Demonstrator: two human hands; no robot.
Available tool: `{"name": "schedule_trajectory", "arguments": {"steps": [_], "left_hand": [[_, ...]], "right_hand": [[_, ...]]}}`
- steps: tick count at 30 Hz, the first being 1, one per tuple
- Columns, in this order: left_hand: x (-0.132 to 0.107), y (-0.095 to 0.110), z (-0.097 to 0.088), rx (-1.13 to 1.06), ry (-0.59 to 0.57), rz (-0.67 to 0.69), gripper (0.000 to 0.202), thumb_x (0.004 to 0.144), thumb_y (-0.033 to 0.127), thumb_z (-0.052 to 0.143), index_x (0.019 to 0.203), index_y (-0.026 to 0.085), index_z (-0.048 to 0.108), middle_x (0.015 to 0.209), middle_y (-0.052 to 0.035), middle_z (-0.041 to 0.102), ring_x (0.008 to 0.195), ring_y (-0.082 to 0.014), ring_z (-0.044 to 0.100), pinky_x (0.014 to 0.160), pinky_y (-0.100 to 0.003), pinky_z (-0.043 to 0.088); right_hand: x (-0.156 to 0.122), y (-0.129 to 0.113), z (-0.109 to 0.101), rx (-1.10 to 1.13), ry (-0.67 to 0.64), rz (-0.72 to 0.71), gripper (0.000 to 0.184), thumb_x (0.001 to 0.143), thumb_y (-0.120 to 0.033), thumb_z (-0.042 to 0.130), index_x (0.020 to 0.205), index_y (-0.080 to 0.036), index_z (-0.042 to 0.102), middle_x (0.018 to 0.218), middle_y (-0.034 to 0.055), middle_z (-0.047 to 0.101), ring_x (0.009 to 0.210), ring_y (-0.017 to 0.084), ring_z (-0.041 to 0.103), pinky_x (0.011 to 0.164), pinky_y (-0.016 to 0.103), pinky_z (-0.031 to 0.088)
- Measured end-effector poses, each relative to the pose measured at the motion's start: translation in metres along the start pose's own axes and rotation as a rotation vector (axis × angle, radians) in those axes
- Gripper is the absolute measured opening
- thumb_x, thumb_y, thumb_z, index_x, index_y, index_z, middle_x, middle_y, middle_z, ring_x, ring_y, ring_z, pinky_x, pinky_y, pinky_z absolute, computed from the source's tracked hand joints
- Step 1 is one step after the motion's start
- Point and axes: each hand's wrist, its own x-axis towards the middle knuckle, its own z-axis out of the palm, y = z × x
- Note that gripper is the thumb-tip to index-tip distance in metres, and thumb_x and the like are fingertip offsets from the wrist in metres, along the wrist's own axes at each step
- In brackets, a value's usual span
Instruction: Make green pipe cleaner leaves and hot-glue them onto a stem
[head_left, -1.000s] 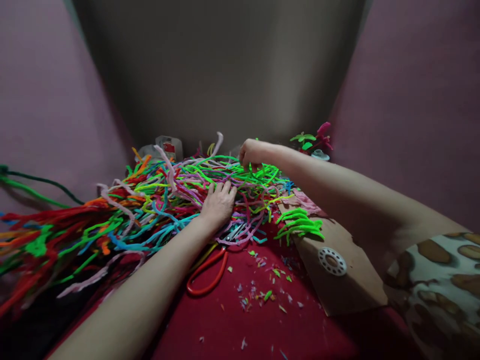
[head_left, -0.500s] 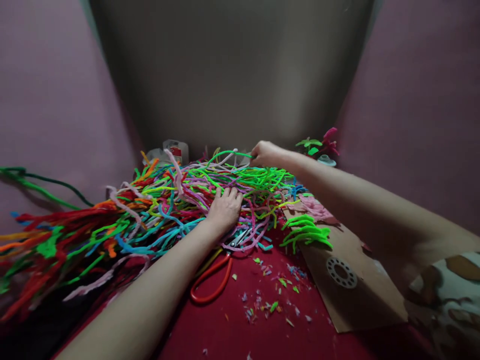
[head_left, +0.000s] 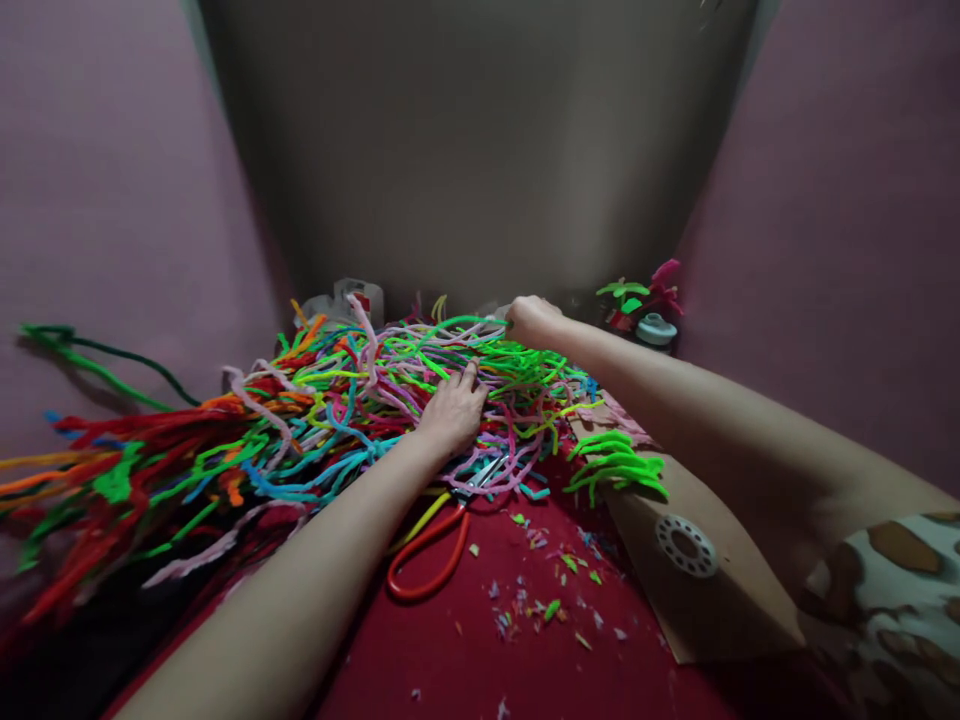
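A big tangled heap of fuzzy pipe cleaners (head_left: 360, 425) in many colours spreads across the cloth. My left hand (head_left: 452, 410) lies on the middle of the heap with its fingers stretched out. At the far right of the heap, my right hand (head_left: 531, 320) is closed on the end of a green pipe cleaner (head_left: 459, 322), which arcs off to the left above the others. Scissors (head_left: 427, 555) with red handles lie just below my left hand, their blades partly under pink and purple pipe cleaners.
A cardboard sheet (head_left: 712, 610) on the right bears a white ring with holes (head_left: 685, 546) and bent green pieces (head_left: 619, 465). Coloured clippings (head_left: 551, 610) dot the red cloth (head_left: 420, 660). Behind stand plastic containers (head_left: 360, 300) and a pink fuzzy flower (head_left: 664, 280).
The green pipe cleaner in my right hand now arcs lower, closer to the heap. My left hand stays on the heap with its fingers shifted slightly. The view has moved a little.
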Motion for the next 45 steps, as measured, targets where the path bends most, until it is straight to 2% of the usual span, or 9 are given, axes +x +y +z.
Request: {"name": "schedule_trajectory", "arguments": {"steps": [5, 13, 19, 24, 27, 32, 35, 40, 45], "left_hand": [[-0.003, 0.002, -0.003, 0.030, 0.016, 0.011, 0.037, 0.083, 0.012, 0.034, 0.111, 0.010, 0.058, 0.147, -0.0158, 0.027, 0.109, -0.0310, 0.049, 0.084, -0.045, 0.043], [-0.001, 0.000, 0.000, 0.016, -0.033, 0.007, 0.039, 0.083, 0.013, 0.032, 0.115, 0.009, 0.055, 0.146, -0.0158, 0.030, 0.110, -0.0296, 0.049, 0.089, -0.044, 0.040], [0.003, -0.002, 0.004, -0.147, -0.114, -0.100, 0.038, 0.083, 0.016, 0.036, 0.116, 0.017, 0.054, 0.148, -0.0134, 0.025, 0.122, -0.0290, 0.040, 0.094, -0.044, 0.035], [0.001, -0.001, 0.005, -0.150, -0.093, -0.080, 0.037, 0.081, 0.011, 0.036, 0.113, 0.013, 0.054, 0.145, -0.0173, 0.028, 0.118, -0.0288, 0.042, 0.091, -0.044, 0.036], [0.004, -0.007, -0.001, -0.174, -0.083, -0.064, 0.036, 0.081, 0.011, 0.037, 0.112, 0.014, 0.056, 0.139, -0.0164, 0.038, 0.111, -0.0276, 0.046, 0.088, -0.043, 0.038], [0.013, -0.011, -0.043, -0.255, 0.001, -0.038, 0.037, 0.071, 0.016, 0.054, 0.108, 0.020, 0.060, 0.121, -0.0084, 0.057, 0.113, -0.0293, 0.043, 0.090, -0.044, 0.035], [0.006, 0.004, -0.077, -0.620, 0.205, -0.120, 0.027, 0.076, 0.016, 0.048, 0.096, 0.015, 0.065, 0.093, -0.0094, 0.065, 0.098, -0.0239, 0.052, 0.086, -0.038, 0.038], [-0.024, 0.032, -0.103, -1.557, -0.135, -0.199, 0.034, 0.076, 0.045, 0.056, 0.083, 0.013, 0.064, 0.050, 0.0033, 0.045, 0.043, -0.0072, 0.038, 0.045, -0.022, 0.030], [-0.049, 0.039, -0.097, -1.831, -0.109, -0.303, 0.028, 0.070, 0.036, 0.067, 0.080, 0.010, 0.064, 0.047, 0.0059, 0.041, 0.040, -0.0040, 0.035, 0.043, -0.019, 0.028]], "right_hand": [[-0.005, -0.003, 0.004, 0.004, -0.060, -0.072, 0.027, 0.069, -0.032, 0.062, 0.089, -0.017, 0.071, 0.087, 0.0086, 0.070, 0.076, 0.018, 0.063, 0.063, 0.023, 0.045], [-0.005, -0.025, 0.034, -0.021, 0.013, -0.050, 0.027, 0.074, -0.024, 0.054, 0.094, -0.015, 0.070, 0.095, 0.0162, 0.068, 0.091, 0.027, 0.064, 0.071, 0.030, 0.047], [-0.002, -0.002, -0.010, -0.010, 0.095, 0.007, 0.026, 0.075, -0.026, 0.054, 0.095, -0.019, 0.069, 0.096, 0.0110, 0.068, 0.088, 0.023, 0.062, 0.073, 0.030, 0.046], [-0.007, 0.046, -0.073, 0.240, 0.446, 0.206, 0.026, 0.079, -0.022, 0.050, 0.096, -0.008, 0.064, 0.100, 0.0186, 0.062, 0.095, 0.025, 0.056, 0.077, 0.035, 0.041], [-0.022, 0.070, -0.101, 0.498, 0.579, 0.292, 0.025, 0.081, -0.021, 0.048, 0.096, -0.004, 0.058, 0.090, 0.0176, 0.060, 0.073, 0.015, 0.054, 0.062, 0.027, 0.040], [-0.075, 0.058, -0.086, 1.185, -0.027, 0.147, 0.004, 0.076, -0.017, 0.051, 0.074, -0.014, 0.051, 0.050, -0.0045, 0.041, 0.035, 0.004, 0.022, 0.035, 0.019, 0.022], [-0.109, 0.032, -0.054, 1.560, -0.375, 0.045, 0.011, 0.075, -0.017, 0.054, 0.069, -0.017, 0.044, 0.047, -0.0072, 0.040, 0.031, 0.002, 0.017, 0.030, 0.017, 0.014], [-0.154, -0.004, -0.013, 1.680, -0.591, -0.063, 0.021, 0.071, -0.025, 0.064, 0.071, -0.018, 0.045, 0.045, -0.0084, 0.046, 0.028, 0.002, 0.022, 0.028, 0.015, 0.016], [-0.177, -0.018, 0.008, 1.647, -0.778, -0.113, 0.023, 0.070, -0.028, 0.065, 0.070, -0.017, 0.045, 0.043, -0.0084, 0.045, 0.028, 0.002, 0.021, 0.027, 0.015, 0.017]]}}
